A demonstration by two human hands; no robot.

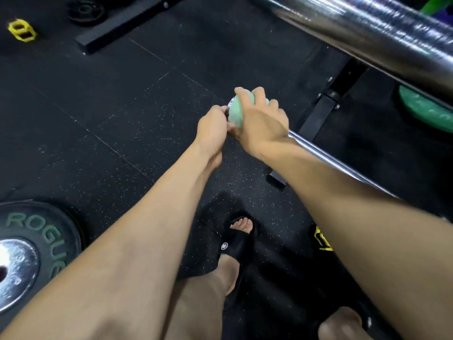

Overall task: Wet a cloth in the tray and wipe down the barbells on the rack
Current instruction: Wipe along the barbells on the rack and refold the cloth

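Observation:
A pale green cloth (236,112) is wrapped over the end of a chrome barbell (326,155) that runs from the middle toward the lower right. My right hand (262,121) grips the cloth around the bar's end from above. My left hand (213,128) is at the tip of the same bar end, fingers curled against the cloth's edge. A second, thicker chrome barbell sleeve (367,38) crosses the top right, close to the camera. No tray is in view.
Black rubber gym floor all round. A black rack base (321,114) lies under the bars. A Rogue bumper plate (36,251) sits at lower left, a green plate (426,111) at right, a small plate (85,12) and yellow object (22,29) at top left. My sandalled feet are below.

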